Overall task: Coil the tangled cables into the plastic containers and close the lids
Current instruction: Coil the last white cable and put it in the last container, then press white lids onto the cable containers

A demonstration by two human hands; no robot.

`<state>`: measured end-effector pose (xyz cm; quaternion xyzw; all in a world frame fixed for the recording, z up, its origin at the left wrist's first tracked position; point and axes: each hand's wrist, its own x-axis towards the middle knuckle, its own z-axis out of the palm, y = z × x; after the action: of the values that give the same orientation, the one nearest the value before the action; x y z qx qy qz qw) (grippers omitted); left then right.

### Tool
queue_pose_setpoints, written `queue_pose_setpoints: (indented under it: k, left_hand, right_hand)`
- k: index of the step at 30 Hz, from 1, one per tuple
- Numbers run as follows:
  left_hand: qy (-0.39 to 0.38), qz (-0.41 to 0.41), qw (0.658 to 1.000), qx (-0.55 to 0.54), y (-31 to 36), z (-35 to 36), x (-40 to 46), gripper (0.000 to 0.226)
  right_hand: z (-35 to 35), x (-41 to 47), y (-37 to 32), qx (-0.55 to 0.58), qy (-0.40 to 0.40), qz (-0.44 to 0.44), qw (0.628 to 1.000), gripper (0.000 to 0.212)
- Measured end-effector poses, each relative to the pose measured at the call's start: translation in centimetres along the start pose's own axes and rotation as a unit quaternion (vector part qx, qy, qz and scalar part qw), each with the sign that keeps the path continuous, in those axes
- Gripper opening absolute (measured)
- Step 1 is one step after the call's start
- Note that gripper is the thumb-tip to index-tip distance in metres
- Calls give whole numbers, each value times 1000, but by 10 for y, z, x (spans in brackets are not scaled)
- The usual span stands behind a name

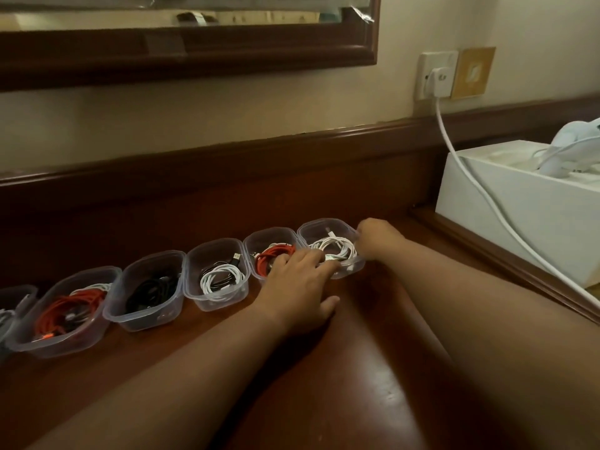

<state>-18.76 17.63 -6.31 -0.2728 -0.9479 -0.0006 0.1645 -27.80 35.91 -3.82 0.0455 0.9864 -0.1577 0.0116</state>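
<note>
Several clear plastic containers stand in a row on the wooden desk point(341, 368), all without lids. The rightmost container point(319, 227) holds a coiled white cable point(331, 246). My right hand point(376, 238) grips that container's right rim with curled fingers. My left hand point(300, 287) lies with spread fingers over its front left edge, fingertips touching the white coil. Beside it a container point(259, 241) holds a red cable point(271, 256). Further left are a white and black coil point(220, 277), a black cable point(152, 290) and a red cable point(71, 310).
A white box point(519, 222) sits at the right on a raised ledge, with a white appliance on top. A white power cord point(470, 177) runs from a wall socket point(436, 76) down across the box. A framed mirror hangs above. Another container is cut off at the far left point(13, 297).
</note>
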Motion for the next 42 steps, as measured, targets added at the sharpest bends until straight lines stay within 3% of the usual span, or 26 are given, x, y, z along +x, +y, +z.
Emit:
queue_pose_setpoints:
  k: [5,11,18,20,23,25,27,31,34,39,42]
  left_hand:
    - [-33,15,999,-5,13,-19,-17,60]
    - [-70,58,996,-14,48,-54,-67,59]
    - [-73,114,987,-90,69,-110,-151,53]
    - [-66,85,990,-87,67,-123,-172,62]
    - [-151,-16,988,-33,58,-145,-212,96]
    - [-199,-87,975,-56,50,-151,-245,109]
    - [-197,-140,966,-95,40,-150,-278,113]
    - [-164,-209,954,-139,19,-151,-328,115]
    - [-141,-243,948,-152,8,-152,-349,114]
    - [-105,-269,926,-245,-2,-153,-366,101]
    - [-16,-319,916,-244,-20,-157,-374,80]
  right_hand:
    - [-5,-35,17,30,11,22,999,11]
    - [-13,-111,32,47,-8,24,999,20]
    - [-16,-215,8,113,-99,-113,982,20]
    - [-14,-240,-6,135,-133,-141,972,23]
    - [-6,-278,-35,143,-151,-183,961,30]
    - [5,-300,-54,180,-149,-193,953,34]
    - [17,-319,-68,249,-155,-200,935,34]
    - [37,-349,-83,337,-264,-241,871,77]
    - [52,-361,-96,261,-269,-312,873,110]
    - [71,-365,-103,264,-202,-332,883,114]
    - [83,-364,-97,283,-180,-323,885,107]
